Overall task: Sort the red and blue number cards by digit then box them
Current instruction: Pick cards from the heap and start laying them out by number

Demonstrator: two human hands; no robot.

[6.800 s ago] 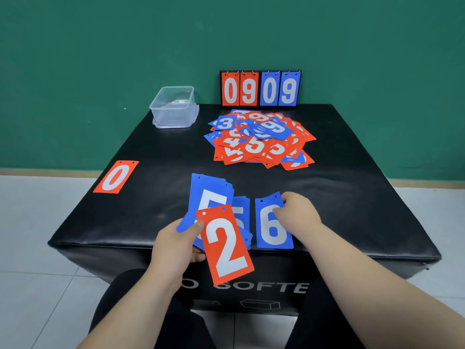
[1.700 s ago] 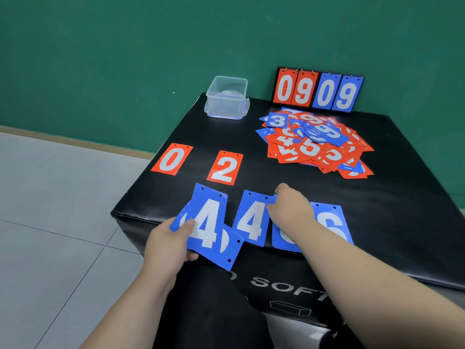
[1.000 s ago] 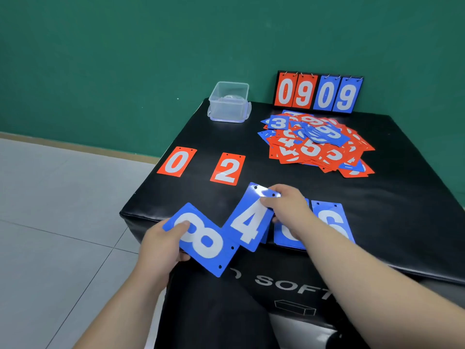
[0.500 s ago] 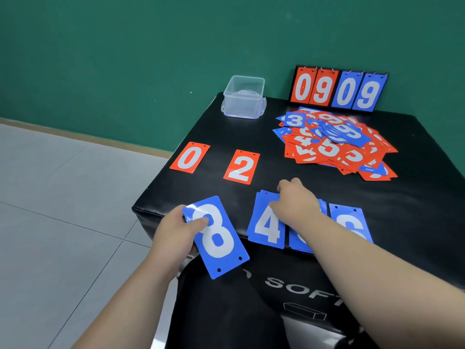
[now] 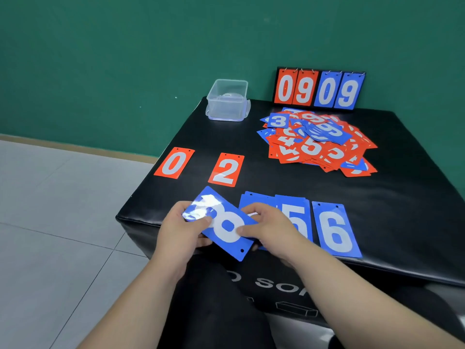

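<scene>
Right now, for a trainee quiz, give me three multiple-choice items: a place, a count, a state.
1. Where does the clear box stand? A) far left of the table B) its near edge C) the floor
2. How many red cards lie singly, apart from the pile? A) one B) two C) four
3. The blue 8 card is A) lying untouched B) held in left hand and right hand C) boxed
1A, left of the scoreboard; 2B, red 0 card and red 2 card; 3B, both grip its edges.
</scene>
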